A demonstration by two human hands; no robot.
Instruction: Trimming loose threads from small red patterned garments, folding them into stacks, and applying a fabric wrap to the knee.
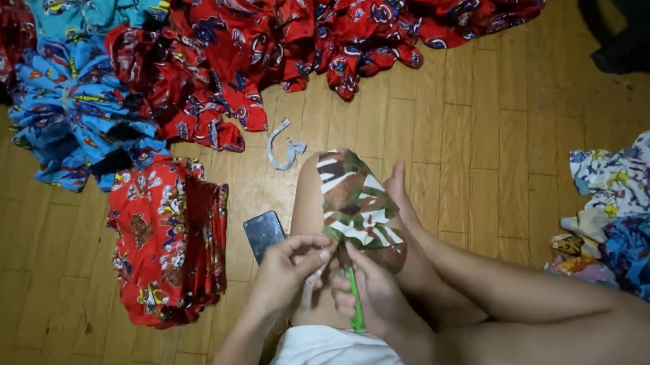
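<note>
A small camouflage-print cloth piece [357,202] in green, brown and white lies draped over my knee. My left hand [289,269] pinches its near edge with fingers closed on the fabric. My right hand [374,292] sits right beside it, closed around a thin green tool [356,305] whose tip points at the same edge. I sit cross-legged on a wooden floor [492,120].
A folded stack of red printed cloth [166,238] lies left of my knee, with a dark phone [263,234] beside it. Red [294,18] and blue [75,108] garment heaps fill the back left. A white strip [284,150] lies ahead. More printed cloth [644,208] sits right.
</note>
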